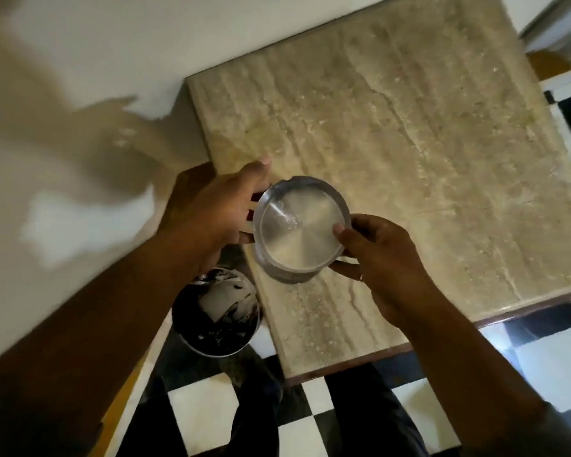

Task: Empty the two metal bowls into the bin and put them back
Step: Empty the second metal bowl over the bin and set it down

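Bowls gripped at the rim, over the table's near corner

Steel is what the person holds: a round, shallow, polished metal bowl (302,230), and there seem to be two nested, since a second rim shows below the upper one. The stack hovers over or rests on the near-left corner of the beige marble-patterned tabletop (426,133); contact cannot be told. The left hand (225,206) curls around the far-left side, fingers closed on the wall. The right hand (379,262) pinches the near-right rim, thumb on top and fingers beneath.

Such bowls are probably light, stiff and hard to damage, yet smooth and slippery, so the rolled rim is the sound place to grip, with two opposed holds while tipping. A pale wet-looking film inside would make the wall slicker.

The round bin with a black liner (216,315) stands on the checkered floor (205,410) just beside the table, partly covered by the left forearm. Motion blur softens everything; what lies in the bin and whether the bowls are already emptied stay unclear.
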The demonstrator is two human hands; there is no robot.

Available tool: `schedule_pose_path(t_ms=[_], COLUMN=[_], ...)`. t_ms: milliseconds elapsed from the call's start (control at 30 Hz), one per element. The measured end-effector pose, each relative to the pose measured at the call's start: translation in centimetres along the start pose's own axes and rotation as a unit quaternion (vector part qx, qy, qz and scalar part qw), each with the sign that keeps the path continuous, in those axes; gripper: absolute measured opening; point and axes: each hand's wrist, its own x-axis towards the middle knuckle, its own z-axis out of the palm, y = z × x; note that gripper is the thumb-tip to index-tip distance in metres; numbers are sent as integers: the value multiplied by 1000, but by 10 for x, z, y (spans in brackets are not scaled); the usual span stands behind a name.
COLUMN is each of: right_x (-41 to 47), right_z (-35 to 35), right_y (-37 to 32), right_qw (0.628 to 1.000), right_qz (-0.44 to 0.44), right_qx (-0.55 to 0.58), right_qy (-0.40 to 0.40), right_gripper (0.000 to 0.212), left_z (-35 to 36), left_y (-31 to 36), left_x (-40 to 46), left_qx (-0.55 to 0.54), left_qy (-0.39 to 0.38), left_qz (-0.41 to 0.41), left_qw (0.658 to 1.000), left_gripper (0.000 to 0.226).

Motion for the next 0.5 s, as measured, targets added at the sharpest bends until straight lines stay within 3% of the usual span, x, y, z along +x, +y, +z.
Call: schedule_pose_path(t_ms=[133,267,300,333,400,500], right_x=[-13,-8,-18,-18,-16,-19], right_z=[64,74,133,146,147,156], right_y=[21,36,71,80,84,98], right_qw=[988,974,964,961,960,971], right_qz=[60,132,148,158,157,84], right_qx=[3,15,-22,-33,-12,-57], right_qy=[-140,-186,-219,-225,-230,-217], right_gripper=[16,20,21,23,27,35], left_z=[-63,-68,-113,-123,-124,-139], left_y=[-43,-60,-113,-129,-145,-153], left_x=[-24,-33,-54,-54,-48,-41], left_qx=[-29,-33,-69,-76,-89,-112], left_qy=[40,11,40,38,21,-26], left_qz=[-39,-111,-134,-138,-151,-165], left_qw=[998,993,988,987,984,980], left_gripper=[56,59,60,60,63,82])
